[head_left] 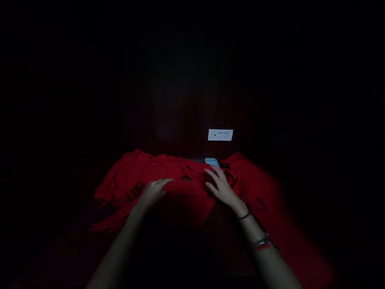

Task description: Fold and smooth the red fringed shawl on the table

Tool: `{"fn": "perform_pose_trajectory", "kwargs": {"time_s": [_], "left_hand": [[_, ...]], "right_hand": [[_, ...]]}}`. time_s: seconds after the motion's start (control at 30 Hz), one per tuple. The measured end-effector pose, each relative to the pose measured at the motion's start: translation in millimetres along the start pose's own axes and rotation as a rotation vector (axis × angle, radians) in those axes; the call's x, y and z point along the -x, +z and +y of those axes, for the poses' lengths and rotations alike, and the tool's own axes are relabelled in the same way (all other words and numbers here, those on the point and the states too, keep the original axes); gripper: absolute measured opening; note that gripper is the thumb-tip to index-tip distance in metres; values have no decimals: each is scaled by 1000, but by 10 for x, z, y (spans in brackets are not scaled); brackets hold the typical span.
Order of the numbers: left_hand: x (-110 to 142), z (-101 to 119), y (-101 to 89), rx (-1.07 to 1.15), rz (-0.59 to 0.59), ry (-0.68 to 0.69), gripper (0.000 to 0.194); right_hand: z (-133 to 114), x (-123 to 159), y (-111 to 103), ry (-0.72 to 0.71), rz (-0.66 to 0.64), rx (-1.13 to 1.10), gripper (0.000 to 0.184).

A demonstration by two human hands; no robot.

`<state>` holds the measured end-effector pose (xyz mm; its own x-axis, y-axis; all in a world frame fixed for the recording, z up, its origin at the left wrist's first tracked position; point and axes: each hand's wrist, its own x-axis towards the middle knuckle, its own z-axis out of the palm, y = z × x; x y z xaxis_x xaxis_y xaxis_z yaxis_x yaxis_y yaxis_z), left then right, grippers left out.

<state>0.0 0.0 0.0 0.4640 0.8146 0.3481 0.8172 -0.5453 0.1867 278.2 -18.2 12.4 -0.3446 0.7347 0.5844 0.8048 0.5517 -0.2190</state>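
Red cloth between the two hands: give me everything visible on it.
The red cloth looks like plain, soft fabric, with a roughly level upper edge; its near part fades into shadow, so its full shape can't be told. The left hand is at its upper left edge, grip unclear. The right hand, fingers spread, is at its right side; contact is unclear. More red fabric lies beyond and to both sides.

We see a white socket panel [220, 135] with small dark openings against the darkness and, below it and slightly left, a phone [211, 161] showing a pale bluish face.
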Motion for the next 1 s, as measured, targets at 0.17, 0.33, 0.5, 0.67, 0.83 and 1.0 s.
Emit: {"fn": "perform_pose_trajectory", "kwargs": {"time_s": [0.17, 0.33, 0.5, 0.67, 0.83, 1.0], "left_hand": [[-12, 75, 42, 28, -30, 104, 47], [-31, 47, 116, 92, 126, 40, 44], [-53, 220, 285, 225, 78, 177, 37], [-10, 34, 185, -1, 48, 55, 37], [-17, -197, 145, -24, 188, -102, 33], [-73, -28, 279, 92, 252, -22, 32]], "right_hand": [[-169, 26, 269, -108, -329, -46, 24], [-119, 26, 233, -19, -66, -205, 37], [-348, -30, 385, -100, -183, -148, 23], [136, -23, -40, 361, 390, -254, 25], [615, 124, -420, 686, 824, -154, 33], [224, 77, -360, 337, -51, -435, 26]]}}
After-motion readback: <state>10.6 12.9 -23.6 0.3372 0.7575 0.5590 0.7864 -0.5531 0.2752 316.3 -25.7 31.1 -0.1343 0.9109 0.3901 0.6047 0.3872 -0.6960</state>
